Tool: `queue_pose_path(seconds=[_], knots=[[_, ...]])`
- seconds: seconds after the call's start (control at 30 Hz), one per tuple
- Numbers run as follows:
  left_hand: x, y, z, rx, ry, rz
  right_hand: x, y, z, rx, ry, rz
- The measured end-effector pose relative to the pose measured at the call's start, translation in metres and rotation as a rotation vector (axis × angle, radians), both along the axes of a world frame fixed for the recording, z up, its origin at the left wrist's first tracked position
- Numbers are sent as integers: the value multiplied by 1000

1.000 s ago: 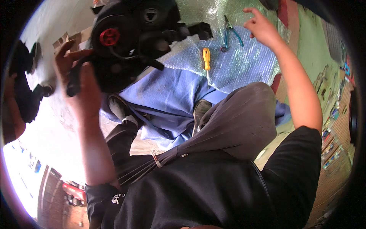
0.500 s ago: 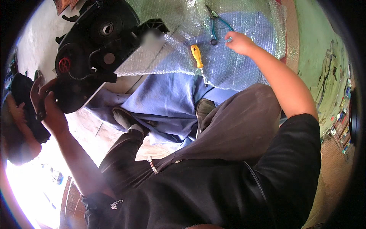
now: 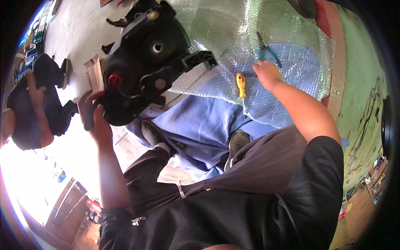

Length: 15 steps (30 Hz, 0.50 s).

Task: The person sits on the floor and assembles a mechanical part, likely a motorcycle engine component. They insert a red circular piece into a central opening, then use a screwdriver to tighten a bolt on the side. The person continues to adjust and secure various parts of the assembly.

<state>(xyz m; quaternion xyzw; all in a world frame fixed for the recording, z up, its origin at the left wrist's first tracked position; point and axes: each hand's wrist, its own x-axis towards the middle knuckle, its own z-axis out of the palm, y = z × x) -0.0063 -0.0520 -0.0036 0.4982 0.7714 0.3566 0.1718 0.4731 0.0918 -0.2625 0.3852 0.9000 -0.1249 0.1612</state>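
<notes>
A large black plastic housing, with a round hub hole and a small red wheel-shaped part, is tilted at the upper left. My left hand is closed on its lower left edge, thumb and fingers on either side. On the bubble wrap, a pair of pliers with teal handles lies spread. My right hand has its fingers closed at the end of the left handle, which they hide. A screwdriver with a yellow handle lies just left of that hand, its shaft toward me.
Bubble wrap covers a blue cloth in front of my legs. Another person's arm and dark clothing are at the far left. A cardboard piece stands behind the housing. A shoe shows at the top right.
The whole view has shifted, so things appear lower and farther right. My right hand has gone from the pliers' right handle to the left one. My left hand keeps hold of the housing.
</notes>
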Motion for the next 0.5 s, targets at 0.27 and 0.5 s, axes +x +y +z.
queue_pose_path(seconds=[0.27, 0.5], knots=[[-32, -73, -55, 58, -144, -7, 6, -6, 1, -58, 64, -92], [-26, -100, -81, 65, -256, 5, 6, -4, 6, -128, 138, -214]])
